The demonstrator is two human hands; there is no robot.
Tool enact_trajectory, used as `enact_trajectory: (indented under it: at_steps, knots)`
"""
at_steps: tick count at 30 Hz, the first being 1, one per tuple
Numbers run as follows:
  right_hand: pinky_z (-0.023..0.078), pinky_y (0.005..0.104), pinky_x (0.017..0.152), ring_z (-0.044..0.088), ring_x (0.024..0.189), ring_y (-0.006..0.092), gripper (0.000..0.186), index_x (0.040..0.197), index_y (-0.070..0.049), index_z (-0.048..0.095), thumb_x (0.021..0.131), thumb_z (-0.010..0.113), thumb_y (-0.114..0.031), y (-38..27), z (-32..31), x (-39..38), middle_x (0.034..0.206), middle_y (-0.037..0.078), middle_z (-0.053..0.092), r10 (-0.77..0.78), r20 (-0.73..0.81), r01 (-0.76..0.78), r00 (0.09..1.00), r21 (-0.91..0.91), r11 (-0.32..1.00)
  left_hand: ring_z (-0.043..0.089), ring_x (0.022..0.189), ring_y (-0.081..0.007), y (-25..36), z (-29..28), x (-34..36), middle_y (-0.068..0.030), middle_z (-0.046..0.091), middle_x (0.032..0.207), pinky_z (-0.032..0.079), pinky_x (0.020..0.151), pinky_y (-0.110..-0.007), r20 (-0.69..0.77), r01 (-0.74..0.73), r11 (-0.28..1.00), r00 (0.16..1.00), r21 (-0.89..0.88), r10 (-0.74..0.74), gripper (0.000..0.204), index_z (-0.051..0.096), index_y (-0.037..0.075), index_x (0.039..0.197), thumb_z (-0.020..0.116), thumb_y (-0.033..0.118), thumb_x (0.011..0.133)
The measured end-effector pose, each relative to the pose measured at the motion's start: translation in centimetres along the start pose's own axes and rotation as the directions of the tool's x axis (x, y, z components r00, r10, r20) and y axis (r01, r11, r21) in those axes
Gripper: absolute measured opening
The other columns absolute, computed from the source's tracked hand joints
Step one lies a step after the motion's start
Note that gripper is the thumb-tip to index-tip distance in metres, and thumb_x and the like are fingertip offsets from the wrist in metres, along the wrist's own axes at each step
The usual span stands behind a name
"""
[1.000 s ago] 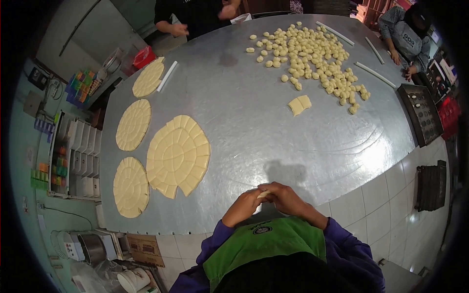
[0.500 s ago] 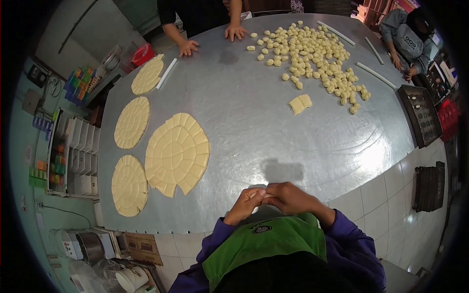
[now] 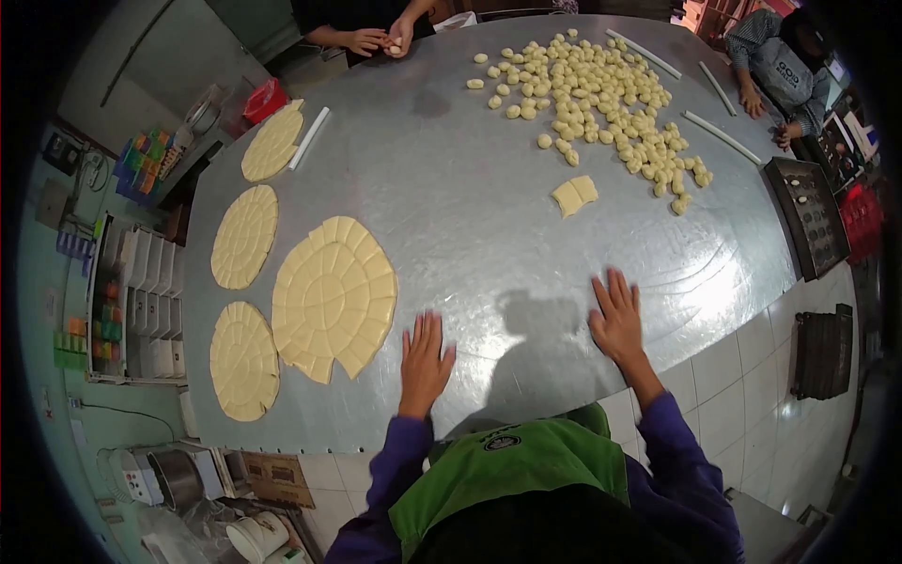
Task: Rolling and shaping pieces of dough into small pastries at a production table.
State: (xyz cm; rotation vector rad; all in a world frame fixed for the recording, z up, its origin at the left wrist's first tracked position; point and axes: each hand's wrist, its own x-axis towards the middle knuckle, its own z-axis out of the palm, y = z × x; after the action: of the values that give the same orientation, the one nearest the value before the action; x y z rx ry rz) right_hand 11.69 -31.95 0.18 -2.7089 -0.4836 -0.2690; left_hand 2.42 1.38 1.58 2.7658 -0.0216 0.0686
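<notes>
Both of my hands lie flat and empty over the metal table (image 3: 451,188). My left hand (image 3: 426,362) has its fingers stretched forward, close to a large flat round of pale dough (image 3: 334,291) scored into pieces, with a notch at its near edge. Farther right, my right hand (image 3: 616,315) spreads its fingers on the bare metal. Beyond it lies a small cut piece of dough (image 3: 574,195). Three more scored dough rounds line the left side: a near one (image 3: 244,362), a middle one (image 3: 244,237) and a far one (image 3: 272,141).
A heap of small dough balls (image 3: 601,103) covers the far right. White rods (image 3: 722,137) lie around it, another rod (image 3: 309,139) at far left. A dark moulded tray (image 3: 806,218) stands at the right edge. Co-workers' hands (image 3: 395,39) are at the far side, others (image 3: 770,117) at right.
My hands were together near my apron with fingers pinched; now they are apart and flat on the table. The far co-worker's hands have lifted off the table and come together around a small ball.
</notes>
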Motion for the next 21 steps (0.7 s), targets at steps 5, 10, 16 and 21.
enact_trajectory:
  at_steps: [5, 10, 16, 21]
  knots:
    - [0.022, 0.0521, 0.105, 0.032, 0.130, 0.0295, 0.052, 0.126, -0.007, 0.049, 0.081, 0.059, -0.032, -9.4, 3.4, 3.9, 0.138, 0.013, 0.038, -0.268, 0.143, 0.254, 0.953, 0.107, 0.961, 0.025, 0.133, -0.0330, 4.8, 3.5, 2.1, -0.0189, 0.030, 0.142, 0.022, 0.107, -0.047, -0.008, -0.199, 0.978, 0.980, 0.066, 0.200, 0.058, 0.035, -0.001, 0.134, 0.049, 0.034, 0.089]
    - [0.034, 0.0447, 0.099, 0.045, 0.116, 0.0283, 0.038, 0.118, -0.008, 0.056, 0.083, 0.055, -0.023, -5.2, 0.9, -4.1, 0.129, 0.013, 0.048, -0.416, 0.110, 0.393, 0.903, 0.180, 0.902, 0.037, 0.125, -0.0297, 2.3, 1.3, -5.9, -0.0165, 0.040, 0.134, 0.031, 0.102, -0.044, 0.059, -0.219, 0.975, 0.974, -0.028, 0.220, 0.047, 0.044, 0.004, 0.130, 0.057, 0.015, 0.085]
    - [0.046, 0.0353, 0.077, 0.055, 0.085, 0.0200, 0.036, 0.114, -0.007, 0.054, 0.094, 0.045, -0.036, -10.5, -1.9, -3.0, 0.107, 0.007, 0.058, 0.026, 0.719, -0.660, 0.694, 0.651, -0.374, 0.035, 0.127, -0.0299, 6.6, -1.0, -2.4, -0.0161, 0.043, 0.132, 0.036, 0.101, -0.039, 0.036, -0.104, 0.678, 0.981, -0.728, 0.189, 0.042, 0.047, 0.004, 0.127, 0.050, -0.001, 0.086]
    - [0.042, 0.0421, 0.092, 0.051, 0.109, 0.0301, 0.046, 0.119, 0.002, 0.045, 0.092, 0.045, -0.035, -6.0, 1.4, 2.3, 0.120, 0.018, 0.052, -0.334, 0.484, -0.428, 0.809, 0.095, -0.899, 0.028, 0.133, -0.0292, 10.8, -1.9, 2.1, -0.0164, 0.038, 0.137, 0.023, 0.108, -0.044, -0.068, -0.413, 0.833, 0.906, -0.369, 0.419, 0.037, 0.046, 0.004, 0.127, 0.049, 0.012, 0.091]
